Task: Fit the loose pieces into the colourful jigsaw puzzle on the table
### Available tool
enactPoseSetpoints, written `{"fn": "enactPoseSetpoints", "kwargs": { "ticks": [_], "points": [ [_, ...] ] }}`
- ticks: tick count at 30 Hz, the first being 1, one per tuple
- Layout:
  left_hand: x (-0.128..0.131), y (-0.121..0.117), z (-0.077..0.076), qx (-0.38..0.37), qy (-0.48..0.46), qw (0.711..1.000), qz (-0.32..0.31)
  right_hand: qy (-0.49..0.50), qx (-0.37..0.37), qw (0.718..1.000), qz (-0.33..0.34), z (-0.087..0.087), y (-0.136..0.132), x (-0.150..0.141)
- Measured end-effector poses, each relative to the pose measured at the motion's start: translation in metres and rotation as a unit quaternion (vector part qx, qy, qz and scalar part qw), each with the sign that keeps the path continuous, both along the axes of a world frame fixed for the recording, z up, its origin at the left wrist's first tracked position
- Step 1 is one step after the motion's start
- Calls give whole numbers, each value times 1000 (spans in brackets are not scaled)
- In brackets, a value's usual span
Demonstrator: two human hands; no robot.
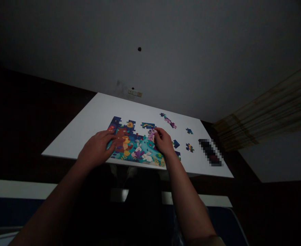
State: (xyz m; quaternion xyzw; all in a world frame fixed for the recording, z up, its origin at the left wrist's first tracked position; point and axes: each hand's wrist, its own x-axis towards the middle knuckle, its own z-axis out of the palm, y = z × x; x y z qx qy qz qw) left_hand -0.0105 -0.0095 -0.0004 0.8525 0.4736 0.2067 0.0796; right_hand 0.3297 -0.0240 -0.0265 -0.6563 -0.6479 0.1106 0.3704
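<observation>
A partly joined jigsaw puzzle [132,148] with a bear and white rabbits lies near the front edge of the white table. My left hand [96,147] rests on its left side, fingers stretched flat over the bear area. At the puzzle's upper right, my right hand [163,141] has thumb and fingers pinched on a pink puzzle piece [152,134], which touches or lies very near the joined part. The fingers hide part of that piece. Just above the puzzle is a loose dark blue strip of pieces [148,125].
Loose pieces lie to the right: a pink joined strip [170,123], a blue piece [189,131], and a mixed-colour piece [190,147]. A blurred-out dark object [210,152] is near the right edge of the table [76,130]. A wall with sockets [135,92] stands behind.
</observation>
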Motion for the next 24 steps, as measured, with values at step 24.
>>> {"fn": "enactPoseSetpoints", "kwargs": {
  "ticks": [24],
  "points": [
    [1,-1,1,-8,10,1000,5,-90,-21,995,-38,9,-2,-10]
  ]
}}
